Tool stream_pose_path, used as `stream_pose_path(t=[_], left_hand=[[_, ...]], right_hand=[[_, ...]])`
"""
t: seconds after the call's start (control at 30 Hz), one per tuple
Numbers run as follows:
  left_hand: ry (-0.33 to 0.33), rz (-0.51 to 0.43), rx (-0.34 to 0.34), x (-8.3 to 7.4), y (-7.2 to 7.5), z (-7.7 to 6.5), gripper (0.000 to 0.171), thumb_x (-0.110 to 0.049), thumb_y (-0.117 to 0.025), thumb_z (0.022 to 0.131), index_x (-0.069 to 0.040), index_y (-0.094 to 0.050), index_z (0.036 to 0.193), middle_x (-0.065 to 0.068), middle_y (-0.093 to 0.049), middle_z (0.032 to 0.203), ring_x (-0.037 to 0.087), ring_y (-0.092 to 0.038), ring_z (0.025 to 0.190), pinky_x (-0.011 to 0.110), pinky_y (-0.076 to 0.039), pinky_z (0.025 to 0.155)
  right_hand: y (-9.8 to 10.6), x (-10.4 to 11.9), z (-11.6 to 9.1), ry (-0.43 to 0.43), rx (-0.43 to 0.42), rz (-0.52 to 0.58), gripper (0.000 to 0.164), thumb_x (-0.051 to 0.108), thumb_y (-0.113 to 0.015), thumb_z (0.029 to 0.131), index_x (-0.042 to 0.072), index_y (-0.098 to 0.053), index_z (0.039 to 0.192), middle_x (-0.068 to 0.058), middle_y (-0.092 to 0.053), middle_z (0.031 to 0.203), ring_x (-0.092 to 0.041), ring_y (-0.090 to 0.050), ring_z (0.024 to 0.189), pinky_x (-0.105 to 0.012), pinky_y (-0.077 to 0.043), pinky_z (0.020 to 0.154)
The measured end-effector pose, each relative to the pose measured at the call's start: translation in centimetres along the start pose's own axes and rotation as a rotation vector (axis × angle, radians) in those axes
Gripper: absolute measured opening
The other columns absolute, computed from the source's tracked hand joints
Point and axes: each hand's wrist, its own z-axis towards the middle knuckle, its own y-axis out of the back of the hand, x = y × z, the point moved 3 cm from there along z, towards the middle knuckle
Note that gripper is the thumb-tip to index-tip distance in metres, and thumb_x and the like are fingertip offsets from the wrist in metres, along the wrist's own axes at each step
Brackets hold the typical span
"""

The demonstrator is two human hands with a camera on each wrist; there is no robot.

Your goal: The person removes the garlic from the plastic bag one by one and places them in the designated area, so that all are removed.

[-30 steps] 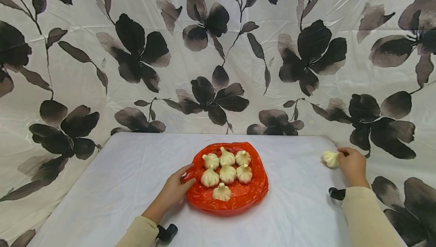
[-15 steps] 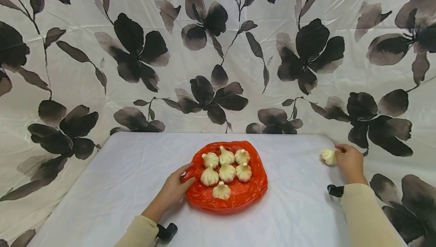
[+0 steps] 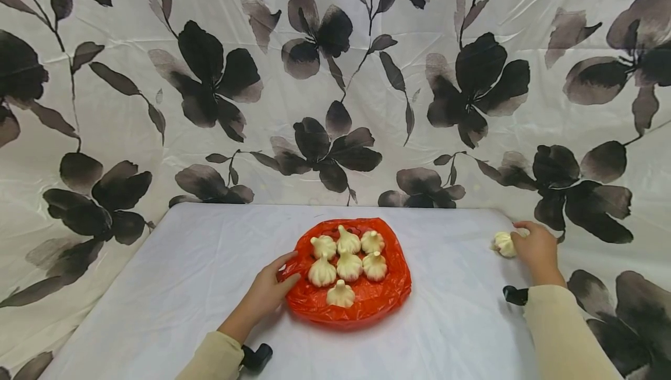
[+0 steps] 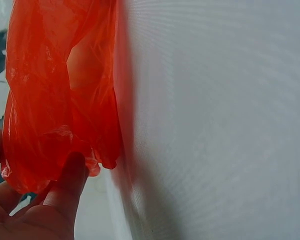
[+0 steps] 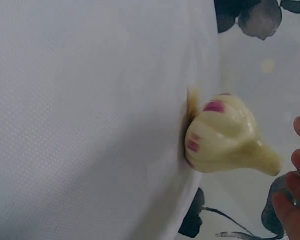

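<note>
A red plastic bag forms a round, shallow holder on the table, with several garlic bulbs standing in it, stems up. My left hand holds the bag's left edge; thumb and fingers lie on different sides of the plastic in the left wrist view. At the table's right edge lies a single garlic bulb with purple patches, its stem pointing toward my right hand. In the right wrist view, the fingers are apart from that stem. The head view shows the hand partly covering the bulb.
A white cloth covers the table. Floral fabric hangs behind it and along both sides. Black wrist-worn devices stick out beside both cuffs.
My right fingers have come off the single garlic bulb, which they pinched earlier. The left hand and the bag have stayed in place.
</note>
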Motion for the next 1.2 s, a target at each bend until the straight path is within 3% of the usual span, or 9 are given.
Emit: stream_pose_path(t=[0.13,0.53,1.2], left_hand=[[-0.010,-0.004,0.002,0.0,0.0,0.0,0.055,-0.019,-0.063,0.093,-0.021,-0.045,0.145,0.013,-0.045,0.148,0.029,-0.054,0.125,0.040,-0.055,0.093],[-0.024,0.007,0.005,-0.3,-0.1,-0.1,0.054,-0.020,-0.063,0.093,-0.020,-0.046,0.145,0.013,-0.046,0.148,0.032,-0.052,0.129,0.043,-0.052,0.097],[0.000,0.008,0.008,0.1,0.0,0.1,0.056,-0.022,-0.063,0.093,-0.021,-0.044,0.146,0.011,-0.045,0.149,0.031,-0.051,0.130,0.044,-0.051,0.099]], right_hand=[[0.3,1.2,-0.2,0.084,-0.027,-0.030,0.035,0.012,-0.055,0.090,-0.007,-0.059,0.119,-0.038,-0.051,0.127,-0.056,-0.044,0.117,-0.066,-0.035,0.097],[-0.2,4.9,-1.1,0.155,0.058,-0.042,0.039,0.015,-0.057,0.093,-0.002,-0.055,0.127,-0.034,-0.042,0.137,-0.054,-0.038,0.126,-0.066,-0.033,0.103],[-1.7,11.0,-3.5,0.406,0.084,0.008,0.039,0.016,-0.065,0.090,0.003,-0.058,0.126,-0.025,-0.049,0.136,-0.047,-0.044,0.126,-0.063,-0.037,0.102]])
